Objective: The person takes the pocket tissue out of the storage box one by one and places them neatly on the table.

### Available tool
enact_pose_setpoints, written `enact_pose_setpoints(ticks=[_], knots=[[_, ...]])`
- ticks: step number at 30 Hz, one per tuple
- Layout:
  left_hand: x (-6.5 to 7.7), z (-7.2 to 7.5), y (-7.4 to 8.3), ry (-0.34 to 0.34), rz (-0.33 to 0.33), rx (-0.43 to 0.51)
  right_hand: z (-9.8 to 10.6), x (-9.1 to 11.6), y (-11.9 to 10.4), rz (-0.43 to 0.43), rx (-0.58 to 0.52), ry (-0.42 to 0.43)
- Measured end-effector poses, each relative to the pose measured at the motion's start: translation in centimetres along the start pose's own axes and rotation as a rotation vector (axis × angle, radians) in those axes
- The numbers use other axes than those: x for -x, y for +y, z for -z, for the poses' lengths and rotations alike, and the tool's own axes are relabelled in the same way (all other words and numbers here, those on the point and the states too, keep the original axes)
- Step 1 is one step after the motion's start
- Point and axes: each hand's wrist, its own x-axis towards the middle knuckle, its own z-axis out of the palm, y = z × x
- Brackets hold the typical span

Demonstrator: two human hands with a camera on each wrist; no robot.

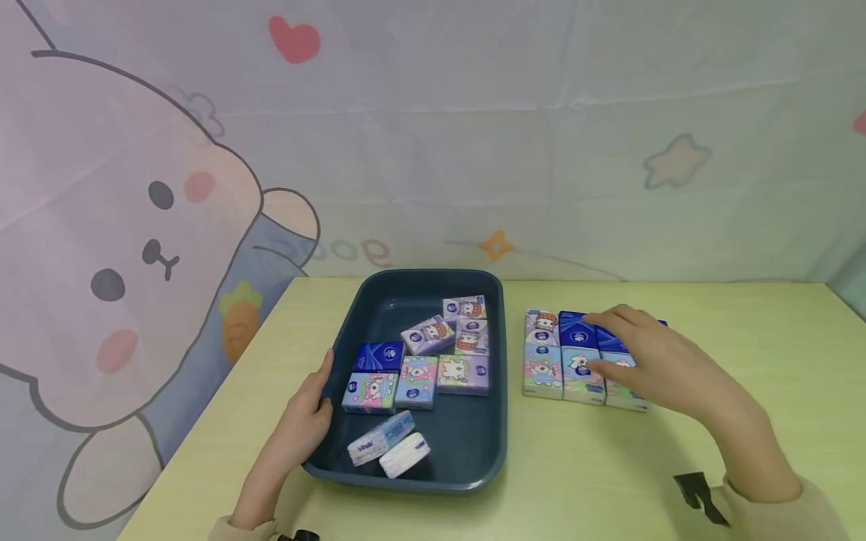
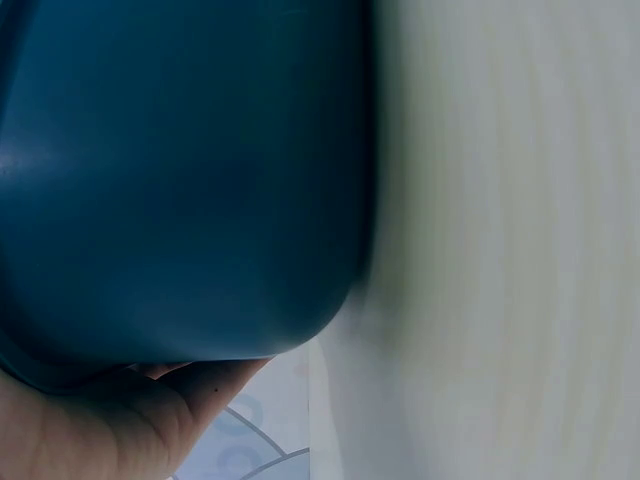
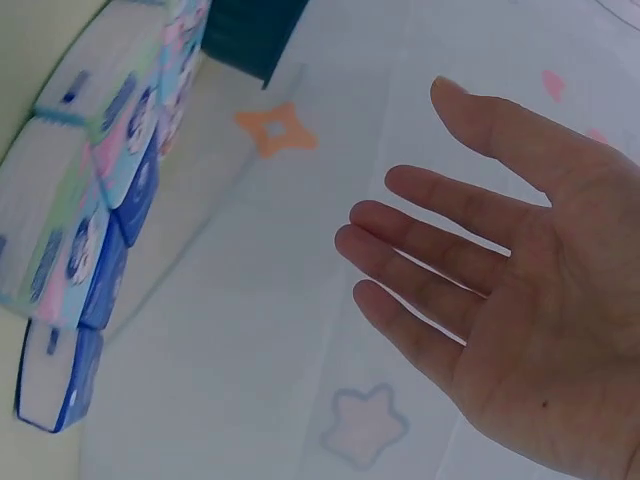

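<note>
Blue tub [image 1: 503, 376], tissue packs [image 1: 543, 372] beside its wall, cartoon backdrop [image 1: 440, 165] behind

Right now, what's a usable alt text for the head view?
A person's left hand holds the side of a dark blue tray containing loosely scattered tissue packs, while their open right hand hovers over two rows of packs on the table to its right. Behind hangs a cartoon-printed cloth.

Dark teal tub [image 1: 467, 447], pastel cartoon-printed packs [image 1: 543, 373], streaked deep-blue packs [image 1: 577, 330], pale yellow-green bench [image 1: 764, 338], heart-and-star-patterned backdrop [image 1: 440, 165], beige sleeves [image 1: 785, 515]
</note>
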Motion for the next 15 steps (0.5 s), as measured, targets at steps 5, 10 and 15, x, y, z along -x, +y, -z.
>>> enact_pose_setpoints(ticks=[5, 10, 15], knots=[[0.0, 0.1, 0.0, 0.006, -0.004, -0.005, 0.2, -0.2, -1.6, -0.006, -0.025, 0.012], [0.1, 0.2, 0.1, 0.008, -0.007, -0.004, -0.1, -0.7, -3.4, -0.007, -0.041, -0.001], [0.0, 0.0, 0.1, 0.006, -0.019, 0.002, -0.7, -1.0, -5.3, -0.032, -0.102, -0.042]])
